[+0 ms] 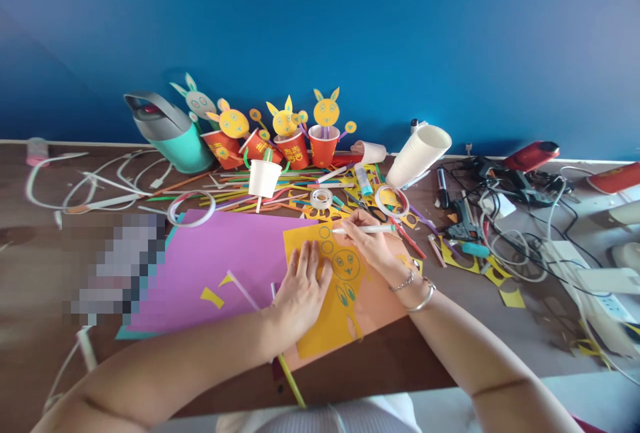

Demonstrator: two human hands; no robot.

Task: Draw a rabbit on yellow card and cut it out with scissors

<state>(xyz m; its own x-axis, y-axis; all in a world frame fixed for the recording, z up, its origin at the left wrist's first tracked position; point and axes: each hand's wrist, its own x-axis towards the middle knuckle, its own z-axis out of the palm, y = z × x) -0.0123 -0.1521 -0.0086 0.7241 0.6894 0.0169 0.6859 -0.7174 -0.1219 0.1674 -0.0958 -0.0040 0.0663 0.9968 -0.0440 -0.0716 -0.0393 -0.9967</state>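
The fingers of my right hand are pinched around a slim white marker with a green end, its tip just beside two small circles drawn on a flat yellow paper sheet. My left hand lies flat on that sheet, fingers extended and grasping nothing. The sheet sits near the middle of the counter's front edge and bears a round drawn face with long ear shapes below it. It overlaps a peach-orange paper sheet on my right; to my left lies a large purple paper sheet with yellow scraps on it. Beyond the hands I see a roll of clear tape, a white paper cup and a spread of coloured straws. Along the counter's back edge stand red paper cups topped with yellow rabbit faces, a teal-and-grey jug to their left and a tilted stack of white paper cups to their right.
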